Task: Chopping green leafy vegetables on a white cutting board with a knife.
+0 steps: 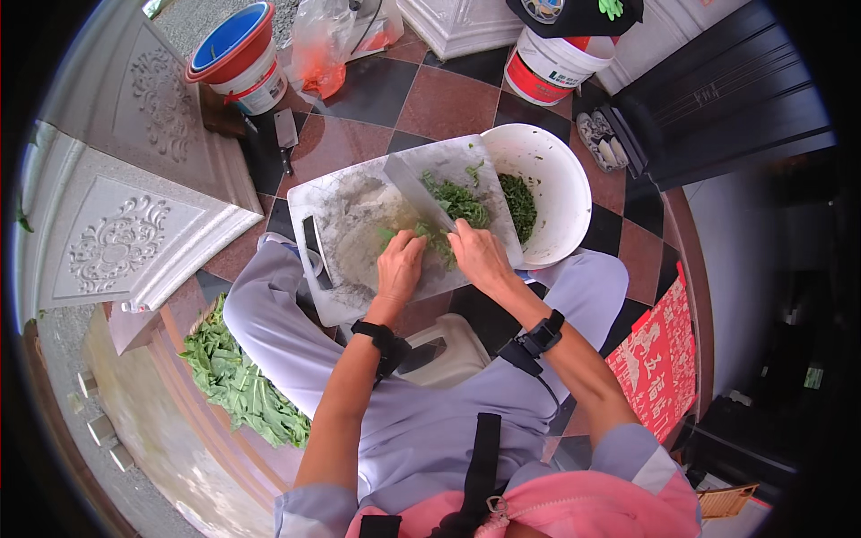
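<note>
A white plastic cutting board (356, 195), stained grey, lies before me with its right end over the rim of a white bucket (568, 195). My right hand (479, 254) grips a cleaver (418, 191), its wide blade slanting up and left across the board. On the board's left half my left hand (401, 263) bends its fingers down onto leafy greens (425, 235) beside the blade. Right of the blade sits a heap of chopped greens (461, 202). More chopped greens (518, 205) lie inside the bucket.
A second cleaver (286, 131) lies on the tiled floor at the upper left. Whole leafy greens (235, 383) are piled beside my left leg. Nested basins (232, 40) top a bucket; another bucket (548, 70) stands further right. Shoes (601, 140) and a red mat (662, 356) are at right.
</note>
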Demonstrator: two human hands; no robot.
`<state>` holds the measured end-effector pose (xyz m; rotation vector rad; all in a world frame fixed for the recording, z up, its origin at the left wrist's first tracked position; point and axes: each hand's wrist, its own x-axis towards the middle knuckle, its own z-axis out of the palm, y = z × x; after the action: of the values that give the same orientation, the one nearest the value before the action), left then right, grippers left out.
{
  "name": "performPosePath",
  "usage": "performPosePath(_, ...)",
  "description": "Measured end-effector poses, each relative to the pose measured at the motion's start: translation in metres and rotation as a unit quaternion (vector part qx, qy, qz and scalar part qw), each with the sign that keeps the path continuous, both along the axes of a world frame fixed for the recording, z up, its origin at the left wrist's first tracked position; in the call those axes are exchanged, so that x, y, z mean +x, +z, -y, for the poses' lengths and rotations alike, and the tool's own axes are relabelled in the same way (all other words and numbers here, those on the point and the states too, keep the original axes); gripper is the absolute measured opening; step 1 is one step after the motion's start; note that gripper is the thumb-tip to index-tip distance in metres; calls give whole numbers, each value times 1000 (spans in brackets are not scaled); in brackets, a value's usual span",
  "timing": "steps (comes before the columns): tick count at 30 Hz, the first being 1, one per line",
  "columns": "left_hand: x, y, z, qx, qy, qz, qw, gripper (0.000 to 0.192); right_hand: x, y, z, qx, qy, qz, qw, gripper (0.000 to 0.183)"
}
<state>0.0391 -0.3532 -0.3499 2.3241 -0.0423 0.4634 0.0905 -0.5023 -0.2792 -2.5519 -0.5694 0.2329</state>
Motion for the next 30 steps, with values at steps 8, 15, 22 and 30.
performPosePath(8,2,-1,0,5,10,6,1000,9,-20,12,8,-71,64,-1,995,14)
performPosePath(15,1,-3,1,9,9,-5,1000,11,-10,-17,-24,-93,62,39,993,7)
performPosePath(22,1,-1,4,-22,38,21,999,7,5,-21,-17,19,-21,16,999,16)
performPosePath(30,-2,-2,0,-7,47,5,999,14,-15,19,7,-29,59,-1,998,17)
